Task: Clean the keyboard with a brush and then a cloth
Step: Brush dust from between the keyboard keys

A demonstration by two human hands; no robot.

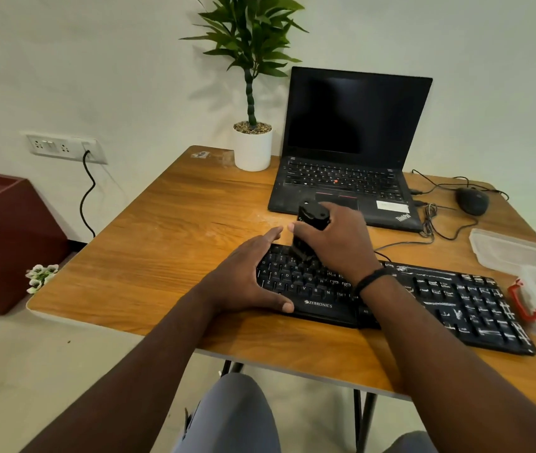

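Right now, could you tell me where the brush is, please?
In the head view, the brush stands mid-desk in the right hand, bristles on the keyboard's left half, before the laptop.

Your black keyboard point(390, 299) carries white streaks over its right-hand keys (the left keys look plain black), and your brush point(309, 233) is black too. It lies on an orange-brown wood-grain table point(168, 230), beside a black laptop point(348, 152) and a white pot point(252, 148) of green leaves.

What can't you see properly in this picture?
- Head view: the brush bristles are blurred and partly behind the right hand.
- The keyboard middle keys hide under that wrist.
- The clear box is cut off by the right edge.
- The left hand covers the keyboard's left end.
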